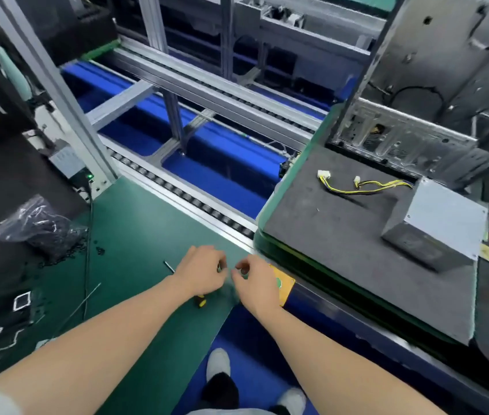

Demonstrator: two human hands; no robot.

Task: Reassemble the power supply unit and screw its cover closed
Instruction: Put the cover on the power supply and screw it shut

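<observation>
Presently: power supply unit [437, 226], grey metal box, cover on, lying flat on a dark grey foam pad [342, 235] well to the right of and beyond both hands. Yellow-and-black cable bundle [366, 187] runs from its far side across the pad, ending in two white connectors.

Left hand [199, 272]: grip narrow, fingertips pinched together over the green desk [147, 235]; whether anything small is held, I cannot tell. A screwdriver with a yellow-and-black handle [201, 301] lies under this hand, its metal shaft showing to the left.

Right hand [256, 281]: grip likewise narrow, thumb and forefinger nearly closed, just beside the left hand; contents cannot be told.

Beyond the grip: roller conveyor rail [195, 202], aluminium frame, blue floor. Behind the pad: open computer case [416, 115]. Far left of the grip: clear bag of small black parts [42, 226].
</observation>
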